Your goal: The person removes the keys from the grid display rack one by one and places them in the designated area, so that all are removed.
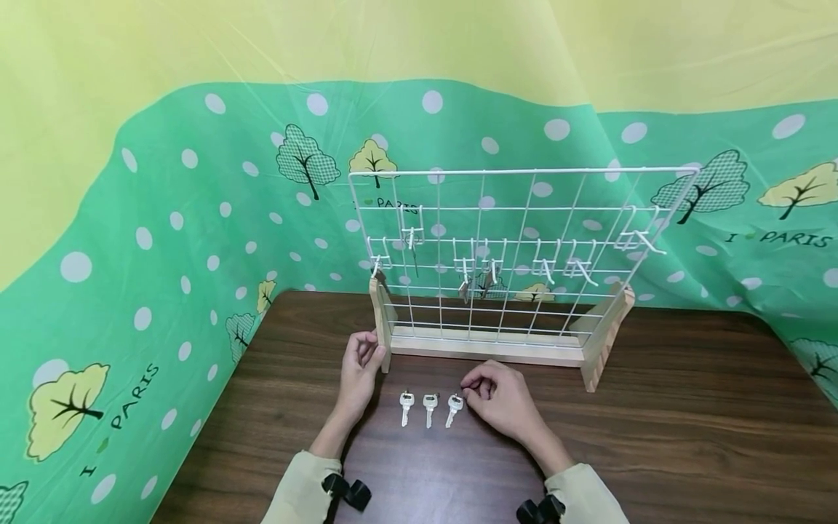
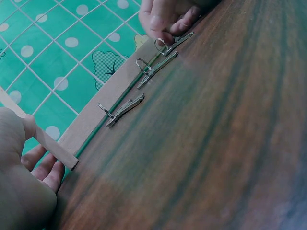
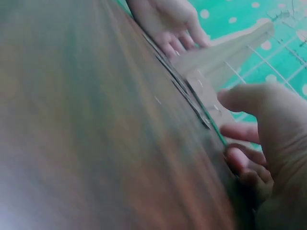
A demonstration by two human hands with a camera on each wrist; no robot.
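Observation:
Three silver keys lie in a row on the table: the left key (image 1: pixel 406 407), the middle key (image 1: pixel 429 410) and the right key (image 1: pixel 455 410), each with a small ring. Behind them stands a white wire rack (image 1: pixel 484 209) on a wooden base (image 1: pixel 484 345). My left hand (image 1: pixel 358 371) holds the rack's left wooden end panel (image 2: pixel 53 143), thumb on one side and fingers on the other. Beside the right key, my right hand (image 1: pixel 500 397) rests low with bent fingers; a gap shows between thumb and forefinger (image 3: pixel 240 132), with nothing held.
Several white hooks hang on the grid, among them a bare hook (image 1: pixel 579 269) on the right. Keys hang from some left and middle hooks, such as a dark key (image 1: pixel 487 282). A green patterned cloth (image 1: pixel 196 240) surrounds the brown wooden table (image 1: pixel 707 422).

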